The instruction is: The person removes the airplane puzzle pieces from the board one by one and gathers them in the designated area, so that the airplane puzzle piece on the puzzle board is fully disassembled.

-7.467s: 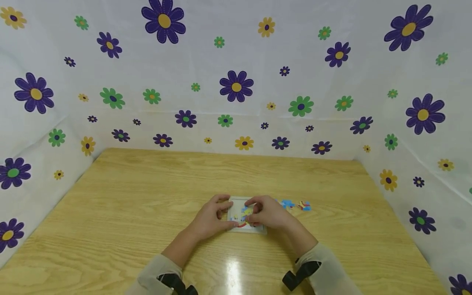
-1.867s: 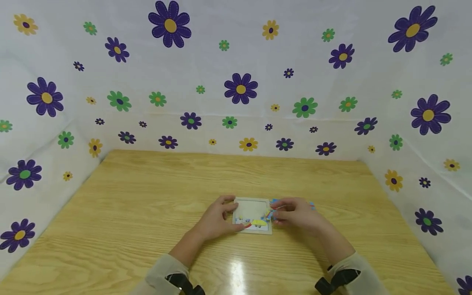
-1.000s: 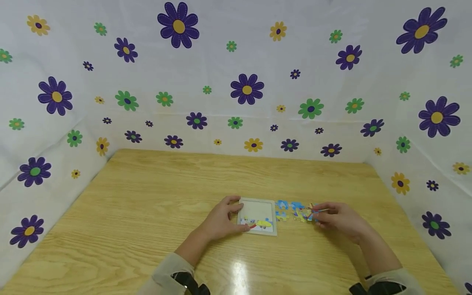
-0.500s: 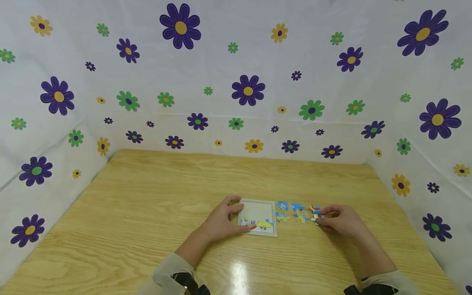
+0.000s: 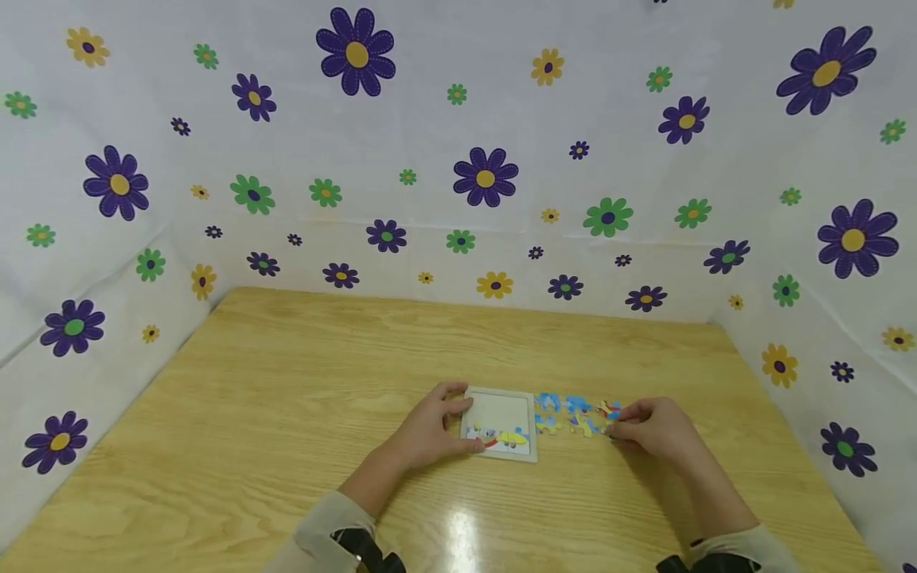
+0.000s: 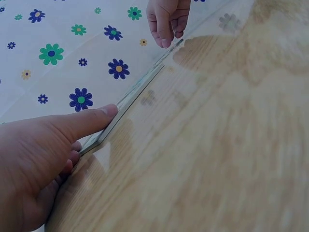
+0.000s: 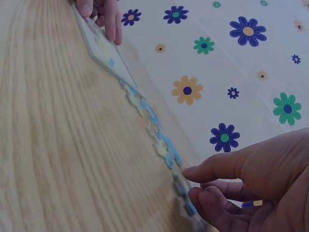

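My left hand (image 5: 427,430) grips the left side of a shallow white puzzle tray (image 5: 535,426), thumb at its near edge and fingers at the far corner. Puzzle pieces with a yellow and red picture (image 5: 513,438) fill the tray's near strip; its far part shows bare board. Beyond the tray's right edge my right hand (image 5: 662,430) pinches a small puzzle piece (image 5: 608,434) low over the table, mostly hidden by the fingertips. In the right wrist view, thumb and forefinger sit at the edge of that piece (image 7: 182,194).
Several loose blue and yellow puzzle pieces (image 5: 577,403) lie in two rows right of the tray, close to the right hand. The wooden table (image 5: 322,358) is bordered by a white cloth with flowers (image 5: 408,143) at the back and sides.
The right hand has gone from the tray out to the right and now sits at the end of the loose rows, slightly lowered with the piece. The left hand stays on the tray.
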Available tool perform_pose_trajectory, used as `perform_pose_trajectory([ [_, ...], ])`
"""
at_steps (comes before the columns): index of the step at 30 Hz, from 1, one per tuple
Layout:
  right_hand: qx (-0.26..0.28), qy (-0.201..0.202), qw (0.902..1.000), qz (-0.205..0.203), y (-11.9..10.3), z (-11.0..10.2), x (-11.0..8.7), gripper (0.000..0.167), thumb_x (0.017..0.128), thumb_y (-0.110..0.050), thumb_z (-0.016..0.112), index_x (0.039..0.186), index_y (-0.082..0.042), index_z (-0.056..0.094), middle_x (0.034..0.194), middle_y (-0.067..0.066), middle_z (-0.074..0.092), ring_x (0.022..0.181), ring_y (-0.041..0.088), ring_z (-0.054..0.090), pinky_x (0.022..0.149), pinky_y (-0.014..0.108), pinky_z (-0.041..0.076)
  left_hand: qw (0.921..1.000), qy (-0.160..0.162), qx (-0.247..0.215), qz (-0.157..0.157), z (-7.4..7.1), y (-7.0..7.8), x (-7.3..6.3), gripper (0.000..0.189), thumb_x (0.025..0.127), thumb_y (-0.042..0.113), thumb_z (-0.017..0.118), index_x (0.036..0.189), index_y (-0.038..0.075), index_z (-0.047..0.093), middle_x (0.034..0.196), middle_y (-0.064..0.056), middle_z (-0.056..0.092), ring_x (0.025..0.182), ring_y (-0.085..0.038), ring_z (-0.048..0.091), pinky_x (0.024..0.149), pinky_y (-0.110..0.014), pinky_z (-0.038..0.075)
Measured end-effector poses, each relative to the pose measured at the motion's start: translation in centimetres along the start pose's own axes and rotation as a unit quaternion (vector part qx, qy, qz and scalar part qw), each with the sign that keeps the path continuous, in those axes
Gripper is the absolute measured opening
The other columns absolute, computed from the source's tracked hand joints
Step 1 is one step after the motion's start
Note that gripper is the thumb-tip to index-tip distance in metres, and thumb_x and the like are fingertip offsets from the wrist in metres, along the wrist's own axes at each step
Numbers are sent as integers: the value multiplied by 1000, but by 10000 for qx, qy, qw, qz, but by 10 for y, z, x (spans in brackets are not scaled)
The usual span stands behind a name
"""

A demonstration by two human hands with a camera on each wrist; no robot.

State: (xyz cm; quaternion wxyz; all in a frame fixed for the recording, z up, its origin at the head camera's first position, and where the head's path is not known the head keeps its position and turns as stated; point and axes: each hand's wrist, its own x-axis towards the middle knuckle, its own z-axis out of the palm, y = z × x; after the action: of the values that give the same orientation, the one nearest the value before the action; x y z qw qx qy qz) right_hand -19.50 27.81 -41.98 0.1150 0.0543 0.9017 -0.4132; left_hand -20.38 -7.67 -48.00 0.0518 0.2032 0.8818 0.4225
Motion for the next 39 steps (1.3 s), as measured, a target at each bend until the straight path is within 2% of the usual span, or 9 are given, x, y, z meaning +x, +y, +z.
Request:
perform_pose_trajectory([
  [7,129,-43,9995,-273,-19,18,2,27,88,-15,76,102,8,68,85,8,71,70,15,67,66,30,56,10000,1,0,34,-1,1,2,80,78,42,85,140,1,56,155,-4,40,99,-13,49,83,-25,44],
  [12,188,-161,9993,-277,-29,35,2,26,86,-13,76,102,7,69,83,7,72,71,14,67,67,29,57,10000,-35,-56,-7,0,1,2,82,77,42,86,141,1,56,156,-4,39,98,-13,48,82,-24,43],
  [17,343,-246,9988,-237,-36,47,2,25,86,-14,77,102,4,69,85,7,71,73,14,66,69,29,58,10000,-19,-51,-24,0,2,1,83,75,42,87,141,2,56,155,-4,40,103,-15,49,85,-26,44],
  [22,782,-637,9944,-302,-47,54,3,25,89,-12,75,106,5,68,93,11,70,78,15,68,72,30,59,10000,-62,-68,-26,-2,4,1,83,76,43,86,141,2,55,156,-4,39,111,-18,52,89,-29,46],
  [28,1087,-1266,9832,-742,-63,61,8,31,90,-11,74,113,9,66,96,13,68,84,18,71,78,34,60,9999,-6,-66,88,-4,3,2,81,77,42,86,140,1,56,155,-6,40,128,-25,50,98,-39,47],
  [32,1053,-1575,9779,-883,-69,69,12,35,90,-14,75,116,8,67,96,13,68,85,19,72,79,34,60,9999,20,51,103,-4,2,2,81,76,43,86,140,1,57,154,-5,42,122,-23,52,95,-36,48],
  [39,790,-1829,9735,-1118,-75,88,15,36,89,-18,76,115,5,69,93,11,69,82,18,71,77,33,60,9999,-13,113,116,-3,2,-2,80,77,42,86,139,1,57,154,-6,41,112,-19,53,90,-31,47],
])
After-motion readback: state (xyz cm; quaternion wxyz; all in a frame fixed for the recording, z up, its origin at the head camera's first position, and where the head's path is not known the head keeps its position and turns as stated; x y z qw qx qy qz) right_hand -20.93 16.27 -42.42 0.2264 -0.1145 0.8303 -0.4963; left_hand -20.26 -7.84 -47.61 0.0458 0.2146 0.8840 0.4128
